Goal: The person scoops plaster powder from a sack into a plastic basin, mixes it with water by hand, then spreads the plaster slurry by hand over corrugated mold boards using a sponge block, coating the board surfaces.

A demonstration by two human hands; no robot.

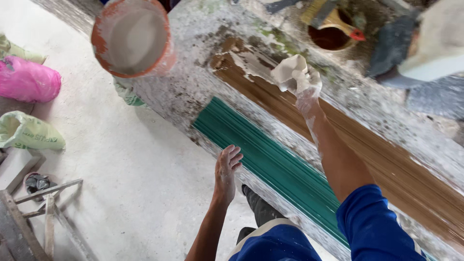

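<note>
Over a spattered workbench [203, 77], the right hand [296, 76] grips wet white plaster above a barely coated brown mould [386, 169], the left hand [227, 171] hanging open, empty.

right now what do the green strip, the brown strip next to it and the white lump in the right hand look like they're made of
Green strip: looks like a ribbed moulded form, plastic or fibreglass, with a smooth, slightly glossy surface. Brown strip: same grooved profile, a matte tan coat, possibly oiled or resin; unclear. White lump in the right hand: likely wet plaster, pasty and smeared down the wrist. The left hand is bare and open.
</note>
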